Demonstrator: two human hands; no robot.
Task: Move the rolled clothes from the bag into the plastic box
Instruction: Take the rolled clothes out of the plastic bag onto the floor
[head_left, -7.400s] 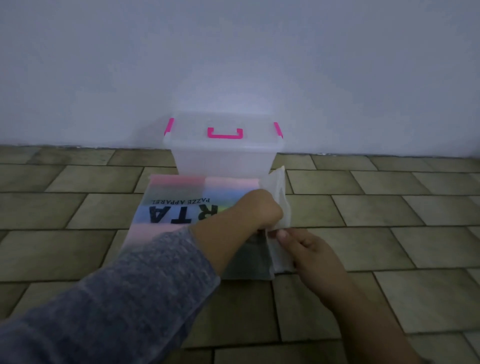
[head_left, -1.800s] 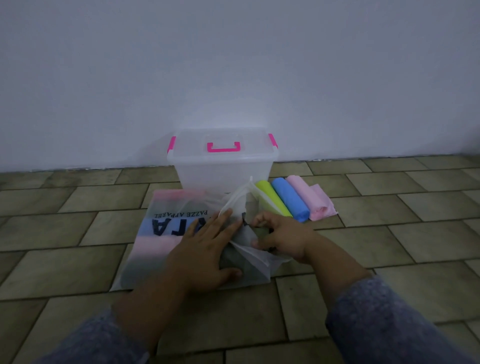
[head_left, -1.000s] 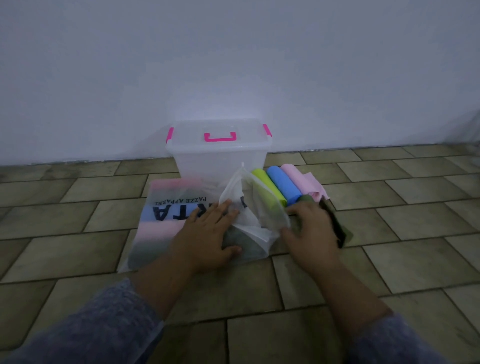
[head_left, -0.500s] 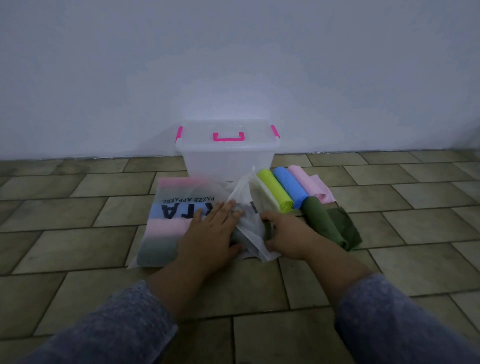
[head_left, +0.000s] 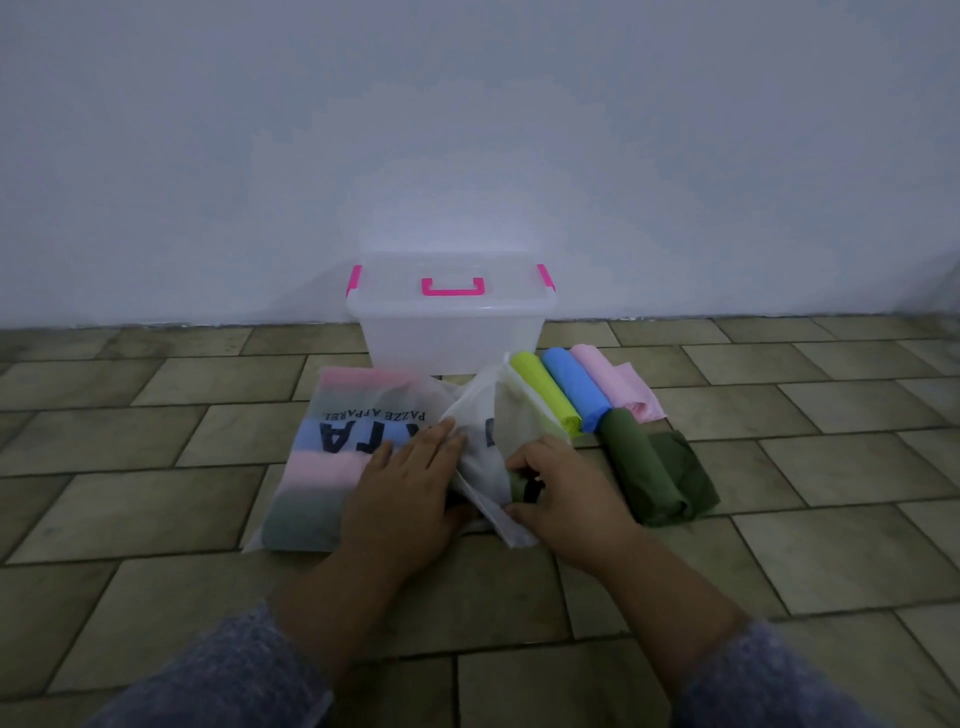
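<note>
A frosted plastic bag (head_left: 337, 441) with black lettering lies on the tiled floor, with pink, blue and dark rolls showing through it. My left hand (head_left: 410, 488) presses flat on the bag near its open mouth. My right hand (head_left: 561, 493) reaches into the mouth and grips the end of a dark green roll (head_left: 519, 486). Beside the bag lie a lime roll (head_left: 545, 392), a blue roll (head_left: 576, 387), a pink roll (head_left: 615, 384) and a dark green roll (head_left: 649, 467). The clear plastic box (head_left: 452, 332) with pink latches stands behind, its lid on.
A pale wall (head_left: 467, 130) rises directly behind the box. Olive floor tiles (head_left: 831, 493) stretch to both sides and toward me. My grey sleeves fill the bottom corners.
The first dark green roll has been laid down next to the coloured rolls. My right hand went back into the bag's mouth and took hold of another green roll. My left hand stays pressed on the bag.
</note>
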